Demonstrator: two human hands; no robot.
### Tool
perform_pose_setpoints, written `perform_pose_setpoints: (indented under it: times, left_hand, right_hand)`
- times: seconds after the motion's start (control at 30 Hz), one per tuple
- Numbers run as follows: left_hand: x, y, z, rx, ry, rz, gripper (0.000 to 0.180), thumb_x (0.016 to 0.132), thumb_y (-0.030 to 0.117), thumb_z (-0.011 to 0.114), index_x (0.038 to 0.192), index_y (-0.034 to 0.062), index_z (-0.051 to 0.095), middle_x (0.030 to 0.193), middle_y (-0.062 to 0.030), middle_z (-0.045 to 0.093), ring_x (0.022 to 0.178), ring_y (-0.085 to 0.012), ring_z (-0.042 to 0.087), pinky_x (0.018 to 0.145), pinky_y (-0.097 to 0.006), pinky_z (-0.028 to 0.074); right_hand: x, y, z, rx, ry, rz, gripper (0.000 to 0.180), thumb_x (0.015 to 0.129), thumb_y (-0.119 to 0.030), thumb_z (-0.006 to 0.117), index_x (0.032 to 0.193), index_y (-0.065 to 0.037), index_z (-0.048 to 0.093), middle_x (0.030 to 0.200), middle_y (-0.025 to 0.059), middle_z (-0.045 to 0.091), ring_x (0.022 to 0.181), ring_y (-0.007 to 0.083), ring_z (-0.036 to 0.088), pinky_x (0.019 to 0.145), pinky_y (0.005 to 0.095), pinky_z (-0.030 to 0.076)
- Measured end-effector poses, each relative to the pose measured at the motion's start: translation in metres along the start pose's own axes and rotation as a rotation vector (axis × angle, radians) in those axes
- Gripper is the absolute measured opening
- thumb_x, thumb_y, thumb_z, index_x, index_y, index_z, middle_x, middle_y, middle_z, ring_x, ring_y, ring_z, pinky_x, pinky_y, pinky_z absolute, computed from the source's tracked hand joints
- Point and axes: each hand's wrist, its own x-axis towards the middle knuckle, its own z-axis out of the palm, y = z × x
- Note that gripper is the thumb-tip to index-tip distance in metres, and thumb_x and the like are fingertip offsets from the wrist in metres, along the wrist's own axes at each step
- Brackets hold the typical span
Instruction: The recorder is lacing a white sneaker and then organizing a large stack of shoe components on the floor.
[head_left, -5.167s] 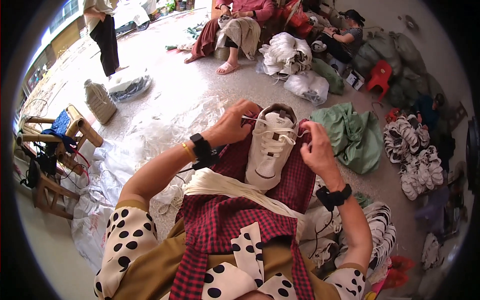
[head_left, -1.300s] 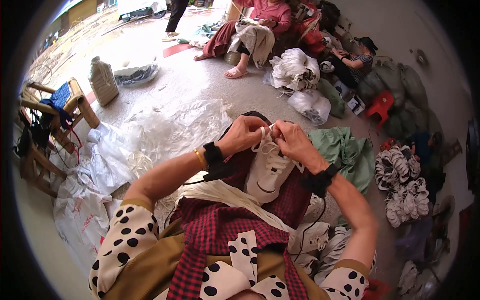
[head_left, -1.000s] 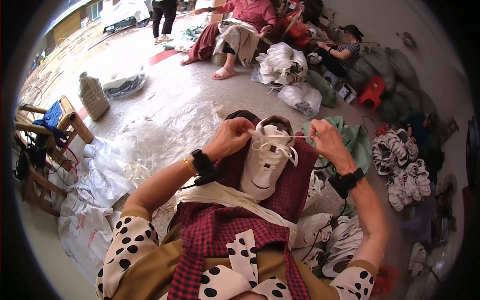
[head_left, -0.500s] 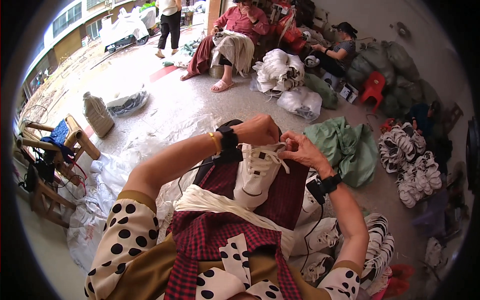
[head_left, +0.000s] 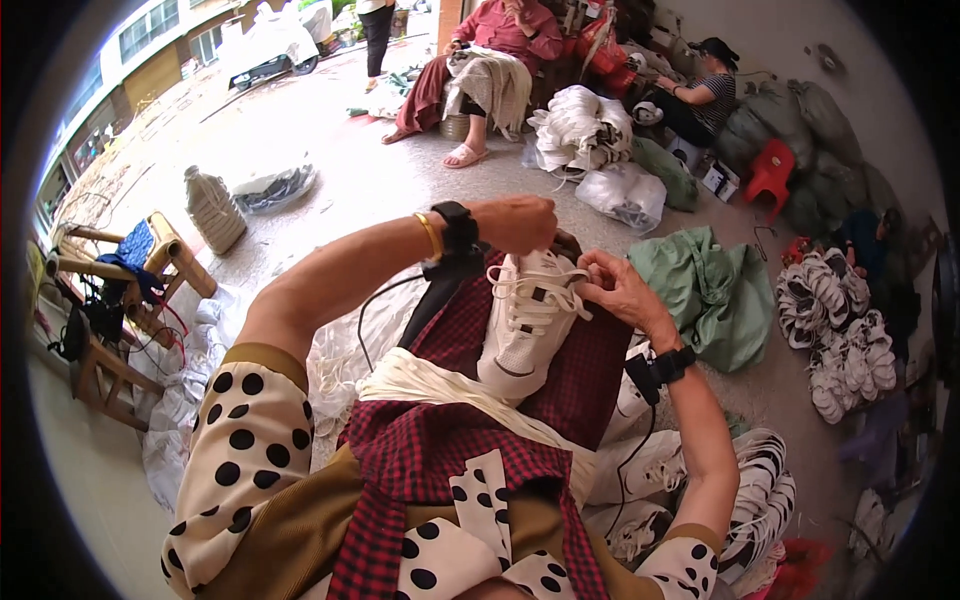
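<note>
A white sneaker [head_left: 515, 352] lies on my lap over a red-and-black checked apron [head_left: 425, 440], its toe toward me. White shoelace [head_left: 532, 308] crosses its eyelets, with a loop at each side. My left hand [head_left: 518, 222] is closed, raised just beyond the shoe's ankle opening; what its fingers hold is hidden. At the right of the upper eyelets, my right hand [head_left: 622, 292] pinches the shoelace between thumb and fingertips. A bundle of loose white laces [head_left: 450, 392] lies across my lap, nearer to me than the toe.
White sneakers [head_left: 640, 470] lie by my right leg, with more stacked [head_left: 760, 500] beside them. A green sack [head_left: 705, 300] is on the floor ahead right. Bamboo stools [head_left: 160, 265] stand at left. Two seated people and shoe piles [head_left: 580, 130] are at the back.
My left hand has lifted off from beside the right hand and moved left of it, now a fist. The right hand stays at the eyelets. The whole view has shifted slightly.
</note>
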Motion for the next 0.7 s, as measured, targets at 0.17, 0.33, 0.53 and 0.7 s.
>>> perform_pose_setpoints:
  times: [0.17,0.33,0.53,0.7]
  left_hand:
    - [-0.044,-0.018,-0.006,-0.144,0.121,-0.219,0.011,0.083,0.012,0.061,0.082,0.0018,0.064,0.087,-0.0106,0.060,0.080,-0.0255,0.059,0.073,-0.036,0.047]
    - [-0.068,-0.006,0.011,-0.295,0.349,-0.230,0.022,0.088,0.021,0.061,0.087,-0.0006,0.063,0.081,-0.0120,0.062,0.069,-0.0229,0.059,0.065,-0.036,0.048]
    - [-0.082,0.010,0.021,-0.527,0.089,-0.592,0.054,0.091,0.047,0.056,0.073,-0.0033,0.065,0.061,-0.0087,0.059,0.056,-0.0167,0.054,0.055,-0.035,0.044]
    - [-0.080,0.018,0.028,-0.650,0.219,-0.348,0.033,0.086,0.029,0.062,0.075,-0.0013,0.065,0.064,-0.0048,0.062,0.060,-0.0104,0.055,0.056,-0.031,0.043]
  right_hand:
    - [0.003,-0.004,0.001,0.000,-0.004,-0.014,0.023,0.082,-0.020,0.071,0.099,-0.008,0.060,0.068,-0.0080,0.037,0.063,0.0050,0.036,0.057,0.0224,0.034]
    - [-0.002,-0.004,0.004,0.069,0.045,0.003,0.021,0.084,-0.018,0.068,0.100,-0.006,0.060,0.071,-0.0075,0.045,0.066,0.0041,0.042,0.059,0.0212,0.037]
    - [-0.027,-0.010,0.007,0.181,0.431,0.118,0.017,0.089,-0.017,0.058,0.097,-0.002,0.059,0.077,-0.0017,0.059,0.073,0.0066,0.055,0.065,0.0227,0.046]
    - [-0.028,-0.016,0.025,-0.290,0.288,-0.045,0.026,0.086,-0.026,0.066,0.084,0.000,0.066,0.078,0.0124,0.064,0.072,0.0240,0.063,0.068,0.0344,0.048]
